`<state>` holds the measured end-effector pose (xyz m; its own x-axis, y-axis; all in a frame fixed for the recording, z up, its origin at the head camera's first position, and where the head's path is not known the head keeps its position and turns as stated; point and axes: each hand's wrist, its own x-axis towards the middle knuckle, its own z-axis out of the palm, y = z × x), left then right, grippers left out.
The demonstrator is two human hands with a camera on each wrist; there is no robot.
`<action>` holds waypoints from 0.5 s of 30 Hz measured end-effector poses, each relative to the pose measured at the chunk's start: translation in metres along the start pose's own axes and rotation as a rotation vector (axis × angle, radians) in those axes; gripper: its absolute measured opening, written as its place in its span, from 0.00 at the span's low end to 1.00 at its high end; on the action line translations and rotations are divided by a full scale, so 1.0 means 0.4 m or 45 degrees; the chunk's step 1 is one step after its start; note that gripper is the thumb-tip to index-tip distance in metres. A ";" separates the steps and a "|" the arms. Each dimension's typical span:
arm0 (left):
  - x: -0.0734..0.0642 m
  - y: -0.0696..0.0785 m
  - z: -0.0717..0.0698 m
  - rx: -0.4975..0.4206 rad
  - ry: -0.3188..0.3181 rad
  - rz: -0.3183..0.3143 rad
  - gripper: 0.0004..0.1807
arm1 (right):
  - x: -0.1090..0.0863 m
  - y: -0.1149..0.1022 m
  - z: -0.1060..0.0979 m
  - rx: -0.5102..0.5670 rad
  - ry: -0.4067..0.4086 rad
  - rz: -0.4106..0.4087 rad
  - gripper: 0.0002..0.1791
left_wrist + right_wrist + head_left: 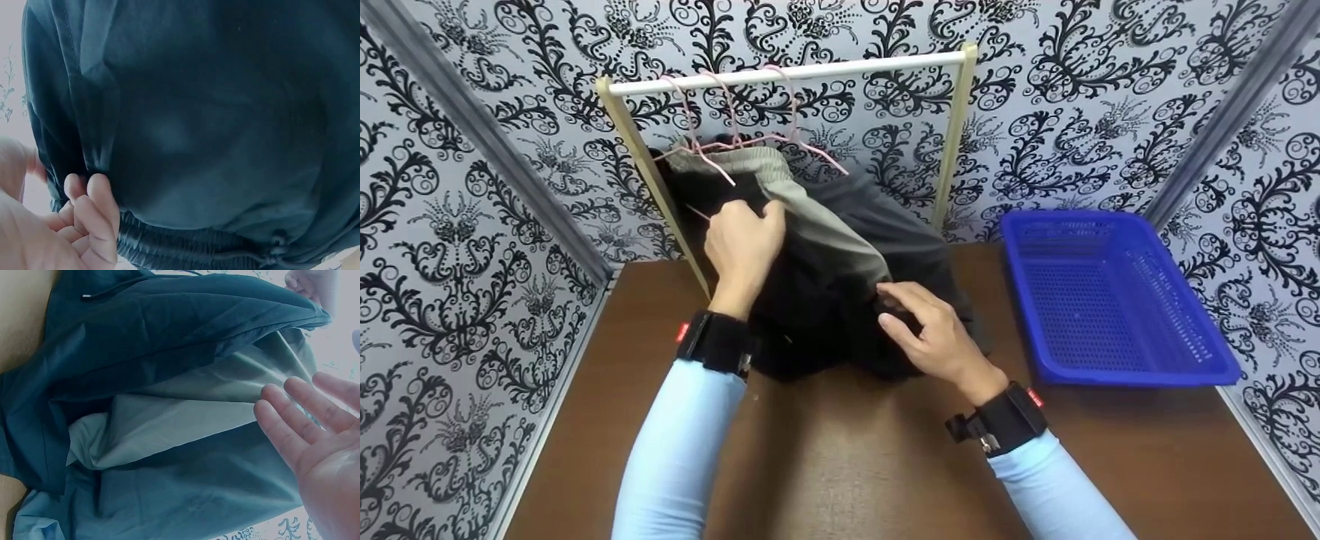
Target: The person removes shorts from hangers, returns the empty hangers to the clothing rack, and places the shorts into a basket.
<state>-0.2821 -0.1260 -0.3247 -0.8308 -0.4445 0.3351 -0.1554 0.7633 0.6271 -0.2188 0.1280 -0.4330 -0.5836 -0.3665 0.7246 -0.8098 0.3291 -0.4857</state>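
My left hand [744, 238] grips the waist edge of a pair of black shorts [810, 315], in front of a small rack. In the left wrist view the curled left fingers [95, 225] sit at the gathered elastic waistband [169, 244], beside a drawstring. My right hand [934, 334] has its fingers extended near the shorts' lower right side; the right wrist view shows its palm [337, 478] facing the cloth, holding nothing. Behind the black pair hang light grey-green shorts [840, 229] and a dark grey garment [919, 240]. Pink hangers [821, 156] carry them.
The rack has a white rod [877, 67] and pale wooden posts [956, 142]. A blue perforated plastic basket [1035, 322] stands on the brown table [840, 465] at the right. Patterned walls [1080, 112] enclose the back and sides.
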 end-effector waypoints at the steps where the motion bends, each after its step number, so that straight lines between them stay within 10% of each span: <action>1: 0.000 0.000 0.001 -0.025 -0.011 -0.020 0.21 | 0.001 -0.001 0.002 0.013 -0.004 0.002 0.21; 15: -0.010 -0.001 0.006 -0.463 -0.078 -0.040 0.15 | 0.006 0.006 0.019 0.060 0.014 0.023 0.20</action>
<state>-0.2799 -0.1234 -0.3281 -0.8607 -0.4278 0.2759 0.0096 0.5283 0.8490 -0.2224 0.1214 -0.4362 -0.5978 -0.3511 0.7206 -0.8011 0.2942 -0.5212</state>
